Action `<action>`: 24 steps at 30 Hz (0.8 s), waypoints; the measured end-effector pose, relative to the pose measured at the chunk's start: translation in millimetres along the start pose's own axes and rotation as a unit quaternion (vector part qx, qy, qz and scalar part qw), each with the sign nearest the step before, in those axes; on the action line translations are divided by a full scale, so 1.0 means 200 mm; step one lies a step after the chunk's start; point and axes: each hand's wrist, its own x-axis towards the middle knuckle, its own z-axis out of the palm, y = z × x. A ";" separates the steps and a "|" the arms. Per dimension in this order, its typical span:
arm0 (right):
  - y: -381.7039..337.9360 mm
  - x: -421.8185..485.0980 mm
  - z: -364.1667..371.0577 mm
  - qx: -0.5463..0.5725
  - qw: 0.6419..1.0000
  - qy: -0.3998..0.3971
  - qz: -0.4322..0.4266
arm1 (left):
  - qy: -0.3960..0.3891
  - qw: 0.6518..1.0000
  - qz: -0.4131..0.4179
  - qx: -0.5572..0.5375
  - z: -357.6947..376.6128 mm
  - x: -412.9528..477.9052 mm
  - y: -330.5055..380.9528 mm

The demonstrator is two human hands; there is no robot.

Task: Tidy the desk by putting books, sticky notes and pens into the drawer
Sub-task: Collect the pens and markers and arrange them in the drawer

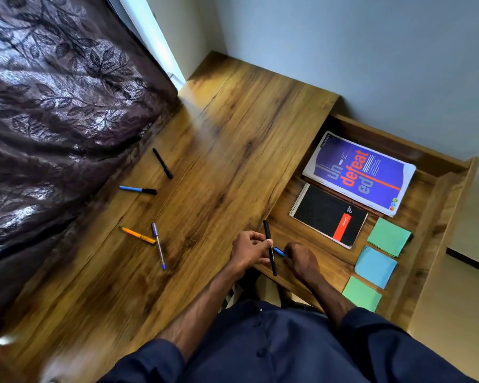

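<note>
My left hand [248, 251] pinches a black pen [269, 247] at the desk's right edge, above the open drawer [437, 217]. My right hand [302, 259] is curled round a blue pen [279, 252] just beside it. In the drawer lie a purple book [360, 172], a black spiral notebook [327, 215], two green sticky-note pads [389, 236] [362, 294] and a blue pad [375, 266]. Several pens remain on the desk: a black one [162, 163], a blue-and-black one [138, 189], an orange one [138, 235] and a purple one [158, 244].
The wooden desk [219, 161] stands in a corner against a grey wall. A dark patterned curtain [53, 106] hangs over its left side. My dark blue sleeves and clothing fill the bottom of the view.
</note>
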 end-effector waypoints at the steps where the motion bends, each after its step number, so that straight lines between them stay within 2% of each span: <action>1: -0.01 0.00 0.00 0.016 1.000 0.015 0.014 | -0.001 1.000 0.001 0.000 0.00 0.00 0.00; 5: -0.07 0.04 -0.09 0.188 0.975 0.099 0.071 | -0.005 1.000 0.004 0.012 0.03 0.02 -0.01; 6: -0.08 0.06 -0.12 0.263 0.958 0.089 0.073 | -0.007 1.000 0.007 0.015 0.04 0.03 -0.01; 8: -0.10 0.07 -0.20 0.419 0.906 0.011 0.068 | -0.005 0.999 0.023 0.032 0.06 0.04 0.01; 9: -0.10 0.07 -0.23 0.464 0.883 -0.026 0.057 | -0.003 0.998 0.037 0.046 0.07 0.04 0.02; 10: -0.10 0.07 -0.26 0.477 0.876 -0.048 0.041 | 0.000 0.997 0.052 0.061 0.08 0.04 0.03; 12: -0.09 0.06 -0.29 0.467 0.882 -0.049 0.030 | 0.008 0.992 0.082 0.091 0.11 0.05 0.04; 16: -0.05 0.07 -0.28 0.471 0.880 -0.004 0.064 | -0.005 0.978 0.130 0.164 0.14 0.06 0.04; 20: -0.02 0.08 -0.24 0.280 0.954 0.076 0.072 | 0.014 0.963 0.139 0.229 0.12 0.06 0.02; 24: -0.01 0.07 -0.15 0.129 0.987 0.056 0.077 | 0.022 0.959 0.132 0.249 0.07 0.05 -0.04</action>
